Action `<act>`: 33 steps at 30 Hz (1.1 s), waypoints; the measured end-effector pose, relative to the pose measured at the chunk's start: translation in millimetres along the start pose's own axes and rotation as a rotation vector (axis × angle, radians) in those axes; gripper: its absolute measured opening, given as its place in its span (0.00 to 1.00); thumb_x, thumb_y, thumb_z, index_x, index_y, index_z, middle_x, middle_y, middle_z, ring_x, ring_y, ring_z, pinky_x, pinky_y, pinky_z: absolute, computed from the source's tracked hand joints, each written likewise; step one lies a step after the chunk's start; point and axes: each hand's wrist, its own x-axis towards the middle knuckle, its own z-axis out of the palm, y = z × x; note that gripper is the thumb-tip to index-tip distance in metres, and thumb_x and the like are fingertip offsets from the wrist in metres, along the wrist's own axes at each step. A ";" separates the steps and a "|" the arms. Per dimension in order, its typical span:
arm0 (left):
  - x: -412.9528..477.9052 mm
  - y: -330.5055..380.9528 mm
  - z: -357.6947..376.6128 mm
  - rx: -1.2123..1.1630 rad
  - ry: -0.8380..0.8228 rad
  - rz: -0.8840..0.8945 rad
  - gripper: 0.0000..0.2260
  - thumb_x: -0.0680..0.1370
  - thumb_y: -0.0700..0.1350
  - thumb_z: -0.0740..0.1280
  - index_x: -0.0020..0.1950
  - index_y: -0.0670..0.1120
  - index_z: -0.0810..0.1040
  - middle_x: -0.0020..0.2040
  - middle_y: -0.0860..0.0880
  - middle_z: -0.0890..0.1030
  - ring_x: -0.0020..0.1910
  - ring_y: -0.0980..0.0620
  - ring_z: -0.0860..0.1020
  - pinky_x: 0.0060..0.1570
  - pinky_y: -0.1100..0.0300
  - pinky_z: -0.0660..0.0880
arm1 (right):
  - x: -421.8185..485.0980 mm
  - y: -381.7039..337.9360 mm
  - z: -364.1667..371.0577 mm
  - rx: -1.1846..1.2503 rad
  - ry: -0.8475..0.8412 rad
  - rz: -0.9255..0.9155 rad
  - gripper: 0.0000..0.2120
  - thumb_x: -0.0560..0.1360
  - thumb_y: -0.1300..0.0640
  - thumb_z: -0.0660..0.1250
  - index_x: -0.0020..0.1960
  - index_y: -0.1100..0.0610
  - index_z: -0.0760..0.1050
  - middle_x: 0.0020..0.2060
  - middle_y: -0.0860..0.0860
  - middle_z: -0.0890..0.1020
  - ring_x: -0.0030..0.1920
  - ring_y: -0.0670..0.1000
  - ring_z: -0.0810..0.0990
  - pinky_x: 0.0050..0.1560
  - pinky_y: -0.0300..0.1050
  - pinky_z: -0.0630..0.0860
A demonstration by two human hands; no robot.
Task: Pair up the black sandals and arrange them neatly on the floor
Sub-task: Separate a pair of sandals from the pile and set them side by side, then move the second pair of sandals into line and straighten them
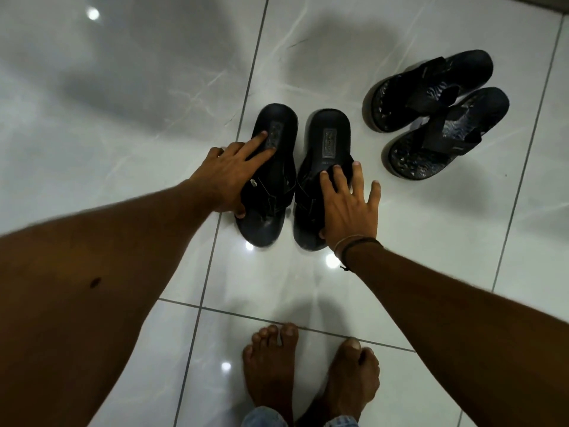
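The left hand [229,174] and right hand [348,204] lie open on the near sandals [326,143], pushing them together like the far pair [437,112]

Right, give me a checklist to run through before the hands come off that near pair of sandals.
1. Left hand on the left sandal: ok.
2. Right hand on the right sandal: ok.
3. Near pair side by side, heels pointing the same way: ok.
4. Soles flat on the floor: cannot tell under the hands.
5. Far pair together, clear of the near pair: ok.
6. Far pair lined up with the near pair: not ok, it sits angled.
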 end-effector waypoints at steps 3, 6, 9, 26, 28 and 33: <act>1.6 -3.8 -2.5 0.029 -0.010 0.029 0.68 0.56 0.54 0.87 0.85 0.54 0.45 0.86 0.45 0.43 0.80 0.37 0.58 0.74 0.35 0.63 | -1.0 -2.7 -0.1 0.011 0.000 0.011 0.46 0.77 0.50 0.77 0.85 0.52 0.52 0.85 0.57 0.54 0.85 0.65 0.44 0.80 0.73 0.52; 2.2 -2.6 -4.9 0.041 -0.023 0.032 0.68 0.57 0.54 0.87 0.85 0.54 0.44 0.86 0.45 0.42 0.80 0.37 0.57 0.75 0.35 0.62 | -2.5 -6.0 0.3 0.017 0.007 0.019 0.46 0.77 0.50 0.76 0.85 0.52 0.52 0.84 0.57 0.55 0.85 0.65 0.45 0.80 0.72 0.52; -1.0 -1.3 -5.4 0.074 -0.033 0.009 0.70 0.56 0.56 0.87 0.85 0.54 0.43 0.85 0.44 0.40 0.80 0.36 0.55 0.75 0.35 0.61 | -3.9 -7.8 -1.0 0.037 0.018 0.014 0.47 0.77 0.52 0.76 0.85 0.53 0.50 0.85 0.58 0.53 0.85 0.65 0.44 0.80 0.72 0.52; 211.2 150.7 -153.3 0.382 0.006 0.313 0.59 0.70 0.47 0.80 0.84 0.56 0.37 0.85 0.50 0.35 0.83 0.46 0.36 0.80 0.36 0.42 | 72.8 186.1 -40.6 0.468 -0.049 0.458 0.73 0.61 0.31 0.81 0.86 0.52 0.34 0.85 0.55 0.37 0.84 0.61 0.33 0.81 0.72 0.39; 243.9 180.5 -151.5 0.500 0.002 0.378 0.55 0.72 0.45 0.78 0.84 0.56 0.40 0.85 0.48 0.36 0.83 0.45 0.37 0.80 0.37 0.44 | 87.6 194.0 -35.4 0.494 -0.140 0.468 0.75 0.60 0.30 0.81 0.85 0.53 0.33 0.85 0.54 0.37 0.84 0.61 0.32 0.81 0.72 0.37; 250.9 205.7 -119.2 0.572 -0.004 0.304 0.51 0.72 0.43 0.76 0.85 0.52 0.45 0.86 0.47 0.47 0.82 0.38 0.50 0.69 0.32 0.65 | 66.5 208.9 -20.5 0.391 -0.117 0.369 0.75 0.60 0.32 0.83 0.86 0.52 0.35 0.86 0.54 0.41 0.85 0.62 0.37 0.81 0.72 0.39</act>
